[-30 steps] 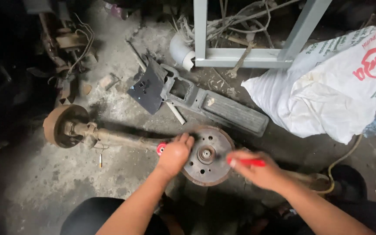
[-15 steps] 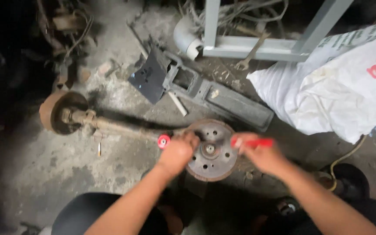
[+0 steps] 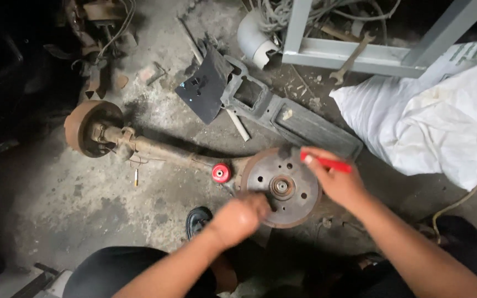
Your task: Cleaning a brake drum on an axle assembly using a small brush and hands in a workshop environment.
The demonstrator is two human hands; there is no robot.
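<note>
The person is crouching over a rusty axle (image 3: pixel 155 150) lying on the concrete floor (image 3: pixel 84 221), working on the near hub disc (image 3: pixel 282 186). Their left hand (image 3: pixel 239 216) is fisted at its lower edge, contents unclear, and their right hand (image 3: pixel 338 179) is gripping a red-handled tool (image 3: pixel 327 163) at its rim. The hub is sitting fully mounted, so most of the work seems left.

Large white woven plastic sack (image 3: pixel 432 116) lay at right of scene, on concrete floor, far of right forearm. Bulky, crumpled, soft-sided, folds and creases across top. Faint grey-green print ran along upper far edge; red printed mark showed at extreme right border, cut off by frame. Sack's far corner sat just beside grey metal frame (image 3: pixel 354 55). No signs, no screens, no other labels seen.
</note>
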